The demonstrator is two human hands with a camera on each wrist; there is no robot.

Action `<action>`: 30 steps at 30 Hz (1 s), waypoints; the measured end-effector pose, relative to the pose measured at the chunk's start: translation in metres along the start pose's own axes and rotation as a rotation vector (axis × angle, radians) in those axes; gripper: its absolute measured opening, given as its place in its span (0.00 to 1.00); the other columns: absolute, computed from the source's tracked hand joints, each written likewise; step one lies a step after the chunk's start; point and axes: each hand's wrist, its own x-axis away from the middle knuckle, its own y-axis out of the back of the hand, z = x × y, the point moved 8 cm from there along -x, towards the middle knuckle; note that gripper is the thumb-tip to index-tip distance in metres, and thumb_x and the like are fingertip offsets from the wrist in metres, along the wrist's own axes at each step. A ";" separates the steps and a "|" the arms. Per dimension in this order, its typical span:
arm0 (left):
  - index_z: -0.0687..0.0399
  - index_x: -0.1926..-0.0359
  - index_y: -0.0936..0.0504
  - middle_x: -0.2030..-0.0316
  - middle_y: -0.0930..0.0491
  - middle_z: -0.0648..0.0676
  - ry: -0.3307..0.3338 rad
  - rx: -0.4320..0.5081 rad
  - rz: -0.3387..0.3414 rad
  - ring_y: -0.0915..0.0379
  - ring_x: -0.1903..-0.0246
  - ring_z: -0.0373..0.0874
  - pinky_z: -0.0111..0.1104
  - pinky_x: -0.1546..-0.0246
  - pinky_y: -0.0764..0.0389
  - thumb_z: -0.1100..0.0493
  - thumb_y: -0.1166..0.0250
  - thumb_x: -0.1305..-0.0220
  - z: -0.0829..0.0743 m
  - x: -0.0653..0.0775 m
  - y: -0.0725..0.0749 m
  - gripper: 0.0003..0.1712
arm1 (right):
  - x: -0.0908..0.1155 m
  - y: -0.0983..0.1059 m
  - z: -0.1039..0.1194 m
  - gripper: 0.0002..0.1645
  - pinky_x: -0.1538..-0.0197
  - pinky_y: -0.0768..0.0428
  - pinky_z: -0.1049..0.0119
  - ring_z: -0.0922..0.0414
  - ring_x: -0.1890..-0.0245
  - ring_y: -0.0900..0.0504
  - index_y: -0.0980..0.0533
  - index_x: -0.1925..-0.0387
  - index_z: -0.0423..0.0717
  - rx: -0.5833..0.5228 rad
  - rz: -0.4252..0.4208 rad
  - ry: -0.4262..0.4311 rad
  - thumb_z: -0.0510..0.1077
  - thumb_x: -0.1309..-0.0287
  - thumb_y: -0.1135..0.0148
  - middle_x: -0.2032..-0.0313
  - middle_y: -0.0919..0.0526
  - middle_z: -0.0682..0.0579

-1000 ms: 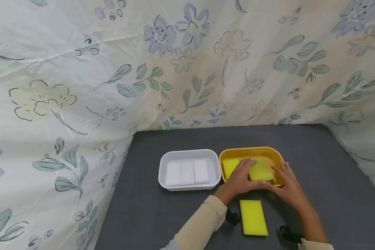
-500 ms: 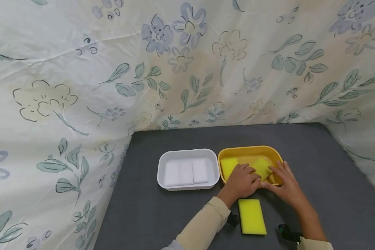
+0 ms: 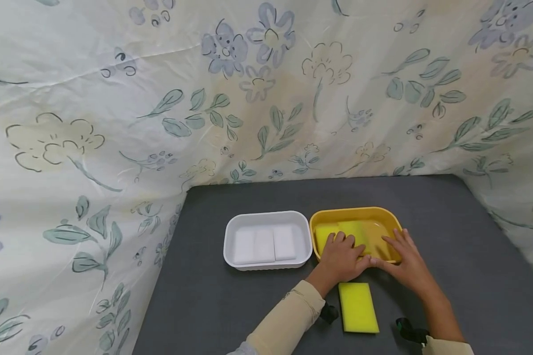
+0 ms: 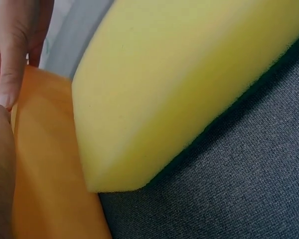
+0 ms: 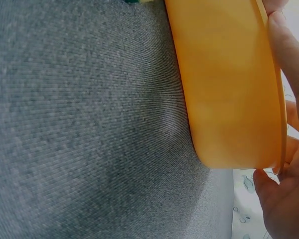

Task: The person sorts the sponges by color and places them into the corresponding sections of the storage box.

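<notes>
A yellow tray holds two yellow sponges, a left one and a second sponge beside it, nearly edge to edge. My left hand reaches over the near rim, its fingers resting on the sponges and partly covering them. On the right, my right hand holds the tray's corner, thumb on the near rim and fingers around the end wall. Both thumbs meet at the near rim. In front of the tray a third sponge lies flat; the left wrist view shows its dark green underside.
A white tray with several white pads stands against the yellow tray's left side. Both trays are on a dark grey tabletop. A floral cloth hangs behind and at the sides.
The second sponge, slanted in the right half of the tray before, has shifted left and straightened beside the first one. My left hand has moved left and down over them; my right hand stays put.
</notes>
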 end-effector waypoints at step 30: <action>0.46 0.51 0.23 0.53 0.30 0.49 -0.144 0.308 -0.452 0.37 0.50 0.40 0.31 0.44 0.42 0.45 0.46 0.42 -0.014 0.051 0.041 0.20 | 0.002 0.002 -0.001 0.45 0.47 0.58 0.31 0.45 0.33 0.69 0.35 0.42 0.31 -0.015 -0.001 0.021 0.53 0.57 0.30 0.35 0.53 0.32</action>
